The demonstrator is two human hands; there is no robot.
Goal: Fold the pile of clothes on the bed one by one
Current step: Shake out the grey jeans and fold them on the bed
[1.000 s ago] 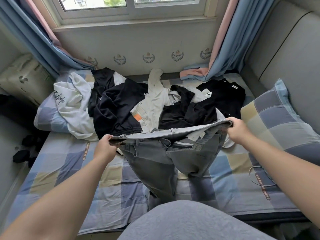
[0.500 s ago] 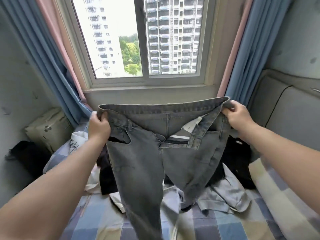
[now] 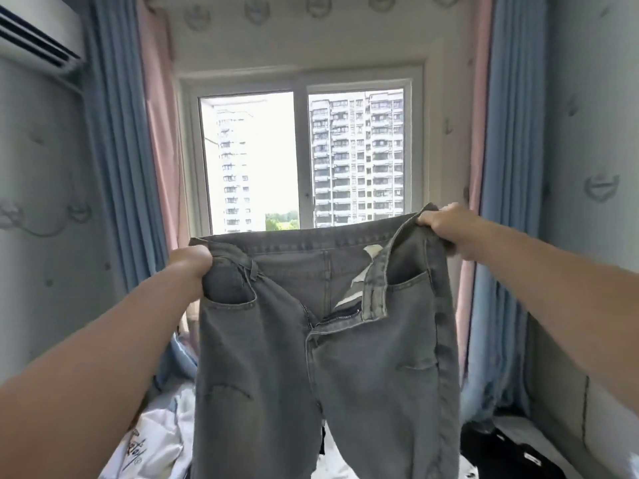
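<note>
While each grip curls tight round a waistband corner, the left grip [image 3: 192, 262] lower and the right grip [image 3: 446, 224] slightly higher, the grey jeans [image 3: 345, 375] hang between them, fly open, long axis straight down. Behind lies the unfolded pile [image 3: 152, 440]. Folding leg to leg likely means swinging one grip across to the other.

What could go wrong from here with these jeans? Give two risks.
1. The fly is open, so the jeans may fold lopsided.
2. The left hand and right hand grip only the waistband's ends; the hanging legs could drag the white shirt below.
</note>
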